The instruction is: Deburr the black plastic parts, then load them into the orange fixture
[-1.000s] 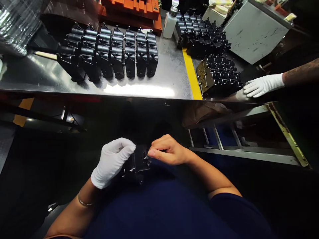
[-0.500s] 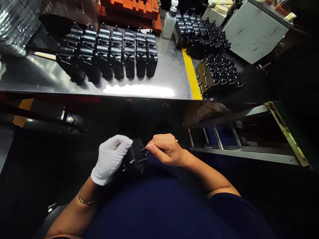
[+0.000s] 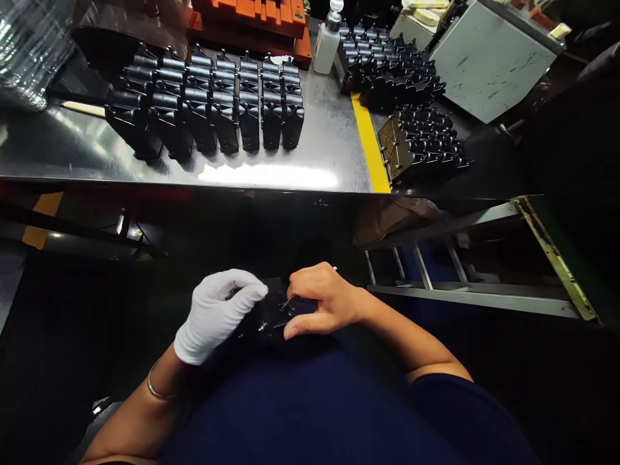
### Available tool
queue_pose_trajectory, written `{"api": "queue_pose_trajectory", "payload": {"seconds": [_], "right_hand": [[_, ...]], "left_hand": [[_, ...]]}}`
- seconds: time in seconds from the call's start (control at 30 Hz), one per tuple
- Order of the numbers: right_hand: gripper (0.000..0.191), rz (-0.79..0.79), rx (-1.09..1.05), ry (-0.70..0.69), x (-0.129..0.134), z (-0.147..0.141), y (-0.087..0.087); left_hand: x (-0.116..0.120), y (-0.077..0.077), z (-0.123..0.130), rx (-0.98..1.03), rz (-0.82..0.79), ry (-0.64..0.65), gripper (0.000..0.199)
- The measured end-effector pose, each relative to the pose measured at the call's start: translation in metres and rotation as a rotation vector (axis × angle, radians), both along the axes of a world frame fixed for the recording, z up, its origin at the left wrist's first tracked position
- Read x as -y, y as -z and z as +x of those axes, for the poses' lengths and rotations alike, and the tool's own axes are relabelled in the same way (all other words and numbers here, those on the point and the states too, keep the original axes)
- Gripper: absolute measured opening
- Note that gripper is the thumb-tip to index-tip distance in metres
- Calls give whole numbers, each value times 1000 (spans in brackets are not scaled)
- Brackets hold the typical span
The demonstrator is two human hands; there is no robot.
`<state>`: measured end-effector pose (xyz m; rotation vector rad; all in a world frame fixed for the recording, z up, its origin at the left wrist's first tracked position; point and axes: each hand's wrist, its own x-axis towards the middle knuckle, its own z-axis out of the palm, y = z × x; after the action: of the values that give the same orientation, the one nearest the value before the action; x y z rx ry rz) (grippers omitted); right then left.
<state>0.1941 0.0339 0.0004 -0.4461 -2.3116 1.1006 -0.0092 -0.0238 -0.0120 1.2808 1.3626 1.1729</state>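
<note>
In the head view, my left hand (image 3: 220, 313), in a white glove, pinches a black moulded plastic part (image 3: 274, 292) at its upper left edge. The part is held above my lap and its dark outline blends with the background. My bare right hand (image 3: 323, 298) is at the part's right side. Its fingers curl around a thin metal tool (image 3: 289, 301), whose slim tip points down and left and whose pale end shows above the knuckles. The thumb is spread away from the index finger, close to the part's lower right edge.
A metal bench (image 3: 322, 135) runs ahead, with rows of black moulded parts (image 3: 223, 103) on it. More black parts (image 3: 426, 139) stand beyond yellow tape (image 3: 368, 142). A bottle (image 3: 327, 45), orange block (image 3: 252, 16) and grey box (image 3: 489, 58) stand behind. A metal frame (image 3: 475, 297) is at right.
My right thumb has swung down and away from the index finger, opening a gap around the part's right edge. The black part has turned and looks darker. My left hand has shifted slightly right.
</note>
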Motion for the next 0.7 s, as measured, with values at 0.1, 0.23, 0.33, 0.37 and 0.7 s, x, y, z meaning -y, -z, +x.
{"api": "queue_pose_trajectory", "payload": {"seconds": [0.1, 0.23, 0.33, 0.37, 0.7], "right_hand": [[55, 101, 75, 14, 2, -3, 0], [57, 170, 96, 41, 3, -3, 0], [55, 260, 110, 128, 3, -4, 2], [55, 295, 113, 165, 3, -4, 3], [53, 507, 137, 347, 3, -8, 10]], "left_hand": [[0, 0, 2, 4, -53, -12, 16], [0, 0, 5, 11, -152, -84, 18], [-2, 1, 7, 40, -222, -183, 23], [-2, 1, 8, 56, -240, -213, 25], [-7, 3, 14, 103, -307, -315, 28]]}}
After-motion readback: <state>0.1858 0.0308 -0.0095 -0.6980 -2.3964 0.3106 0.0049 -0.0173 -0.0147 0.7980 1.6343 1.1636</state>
